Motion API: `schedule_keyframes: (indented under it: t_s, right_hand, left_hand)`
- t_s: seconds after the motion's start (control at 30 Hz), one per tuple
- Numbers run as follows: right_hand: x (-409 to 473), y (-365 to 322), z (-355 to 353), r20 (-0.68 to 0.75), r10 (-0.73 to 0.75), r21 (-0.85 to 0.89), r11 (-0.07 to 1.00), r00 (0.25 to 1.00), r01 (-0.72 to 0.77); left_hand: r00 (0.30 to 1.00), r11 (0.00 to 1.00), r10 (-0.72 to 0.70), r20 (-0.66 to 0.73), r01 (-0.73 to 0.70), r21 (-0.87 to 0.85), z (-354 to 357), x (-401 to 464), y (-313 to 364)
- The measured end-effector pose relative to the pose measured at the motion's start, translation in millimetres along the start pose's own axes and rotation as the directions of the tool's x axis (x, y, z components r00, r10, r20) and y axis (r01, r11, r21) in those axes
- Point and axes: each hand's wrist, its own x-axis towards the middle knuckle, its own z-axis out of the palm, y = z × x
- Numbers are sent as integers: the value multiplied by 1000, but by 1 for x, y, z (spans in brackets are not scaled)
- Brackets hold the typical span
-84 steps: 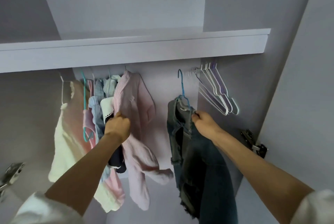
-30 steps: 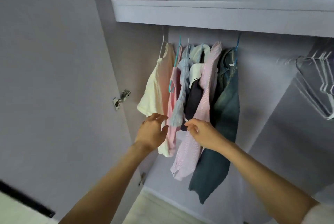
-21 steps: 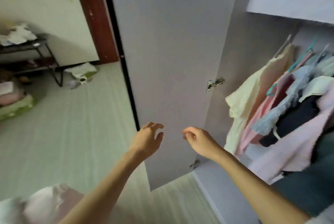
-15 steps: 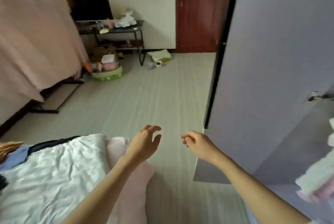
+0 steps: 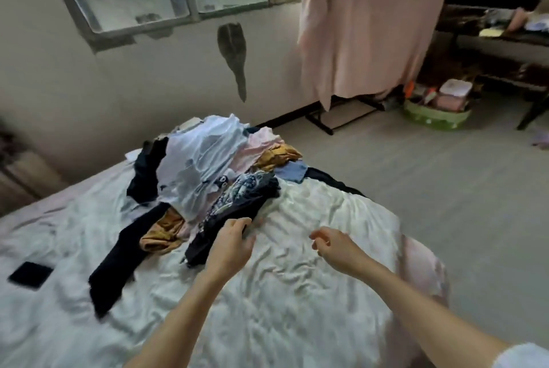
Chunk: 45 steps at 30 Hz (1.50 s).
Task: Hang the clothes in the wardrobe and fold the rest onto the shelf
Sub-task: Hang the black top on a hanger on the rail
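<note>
Now the left hand [image 5: 231, 244] reaches the dark patterned garment [image 5: 234, 207] at the pile's five o'clock edge, fingers loose; the right hand [image 5: 334, 244] hovers empty, relaxed.

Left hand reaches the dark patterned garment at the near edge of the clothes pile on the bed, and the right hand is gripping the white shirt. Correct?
Not quite. In the head view the right hand holds nothing; it hovers over the bare white bedsheet, apart from the pile. The left hand does reach the dark patterned garment at the pile's near edge.
</note>
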Motion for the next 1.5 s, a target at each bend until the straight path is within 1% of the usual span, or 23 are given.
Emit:
schedule_keyframes:
  t_s: [0.07,0.23,0.4,0.5,0.6,0.67,0.73,0.77,0.83,0.9,0.93,0.97,1.07,1.1,1.2,1.27,1.3,1.33,1.37,1.4,1.43,1.47,1.5]
  right_hand:
    - [54,-16,30,66,1,-24,1000,998,1]
    - [169,-20,100,178,36,-108,994,983,-17]
    - [231,3,147,209,99,-87,993,973,-82]
    - [256,16,159,216,137,-89,989,967,-120]
    - [273,22,163,203,139,-104,987,969,-120]
    - [283,23,163,175,117,-136,986,978,-93]
    - [290,19,162,139,45,-211,977,989,-15]
    - [294,17,160,129,-6,-253,967,992,39]
    - [297,9,156,152,-91,-335,932,984,138]
    - [297,2,153,221,-156,-398,887,963,235]
    - [298,1,153,261,-174,-381,885,950,267]
    - [290,-2,151,303,-168,-312,913,938,264]
    - [258,-6,132,377,-37,-100,992,926,80]
    - [247,-5,123,353,-20,-70,996,935,47]
    - [205,3,87,202,8,52,998,979,-19]
    - [176,8,64,104,15,103,994,995,-26]
    - [153,12,50,43,32,132,991,999,-37]
    - [135,13,40,-5,44,183,982,999,-42]
    - [119,15,30,-28,56,236,971,998,-48]
    - [100,18,20,-37,66,296,954,997,-52]
    - [76,21,8,-20,70,347,936,997,-59]
    - [55,26,0,17,59,389,919,998,-61]
    - [27,33,-13,39,51,404,913,998,-63]
  left_hand:
    - [992,993,-121,25,121,-1,1,30,-53]
    - [942,950,-310,131,305,61,41,107,-162]
    - [907,928,-368,206,344,146,90,176,-218]
    - [875,910,-405,266,355,215,119,211,-238]
    - [881,902,-415,228,366,228,131,232,-247]
    - [904,936,-353,240,340,95,136,238,-246]
    - [920,947,-247,303,295,-125,135,230,-234]
    - [939,942,-179,294,249,-223,134,224,-227]
    - [976,916,-56,209,134,-379,124,208,-208]
    - [992,875,27,125,37,-482,110,195,-190]
    - [993,866,44,111,18,-500,104,192,-184]
    - [992,863,46,117,19,-504,94,183,-174]
    - [982,881,19,187,72,-468,77,157,-148]
    - [972,892,6,236,101,-440,72,147,-140]
    - [917,925,-1,400,153,-348,62,116,-112]
    - [874,914,-16,485,210,-348,60,102,-87]
    - [862,869,-42,506,281,-407,60,93,-66]
    - [853,765,-94,513,392,-512,61,88,-48]
    - [830,590,-160,534,514,-622,63,87,-30]
    - [781,385,-200,592,618,-685,66,85,-10]
    - [718,190,-192,669,696,-693,68,82,14]
    - [664,40,-149,732,744,-667,67,78,35]
    - [619,-41,-80,781,781,-623,68,70,64]
